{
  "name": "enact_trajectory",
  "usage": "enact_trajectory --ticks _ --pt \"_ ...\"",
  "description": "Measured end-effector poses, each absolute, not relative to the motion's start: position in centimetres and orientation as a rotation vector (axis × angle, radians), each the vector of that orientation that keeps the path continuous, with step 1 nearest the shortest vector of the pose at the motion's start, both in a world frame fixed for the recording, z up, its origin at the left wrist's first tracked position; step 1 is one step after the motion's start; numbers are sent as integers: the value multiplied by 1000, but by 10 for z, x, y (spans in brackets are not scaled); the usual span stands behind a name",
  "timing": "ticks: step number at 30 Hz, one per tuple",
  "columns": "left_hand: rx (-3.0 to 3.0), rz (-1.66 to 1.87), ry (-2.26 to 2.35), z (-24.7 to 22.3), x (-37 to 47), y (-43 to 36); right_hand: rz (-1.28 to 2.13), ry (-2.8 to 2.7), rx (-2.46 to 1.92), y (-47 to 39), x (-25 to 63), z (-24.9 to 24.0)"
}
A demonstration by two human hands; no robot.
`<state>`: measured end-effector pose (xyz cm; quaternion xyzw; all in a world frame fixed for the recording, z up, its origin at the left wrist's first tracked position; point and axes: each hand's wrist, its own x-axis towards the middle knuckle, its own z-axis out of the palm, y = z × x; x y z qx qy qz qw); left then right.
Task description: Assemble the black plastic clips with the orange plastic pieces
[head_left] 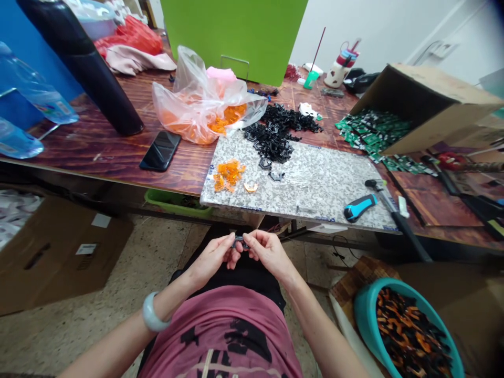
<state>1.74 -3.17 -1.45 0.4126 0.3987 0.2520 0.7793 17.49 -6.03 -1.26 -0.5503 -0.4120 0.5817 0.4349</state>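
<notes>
Just above my lap, a small dark curved plastic part [239, 242] is pinched between both hands. My left hand [219, 253] grips its left end with thumb and fingers. The right end is in my right hand [265, 250], closed the same way. Fingers cover much of the part. In front, on a speckled stone slab [326, 184], lie a heap of black plastic parts [275, 134], a small pile of orange plastic pieces [229, 173], a lone orange piece [251, 187] and a thin spread of clear strips [299, 176].
A blue-handled screwdriver [360, 207] and a hammer [388, 202] lie on the slab's right. Left of it are a phone [160, 150] and a plastic bag [185, 118] of orange pieces. A box [429, 100] spills green boards. A teal tub [364, 315] of parts stands low right.
</notes>
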Motion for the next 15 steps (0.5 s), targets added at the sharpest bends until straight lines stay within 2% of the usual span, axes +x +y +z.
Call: enact_trajectory --ticks 9,15 --pt "913 530 860 -15 15 -32 1448 -1042 -1391 -61 173 -13" --pt "1073 601 885 -15 15 -33 1332 -1165 -1423 -63 168 -8"
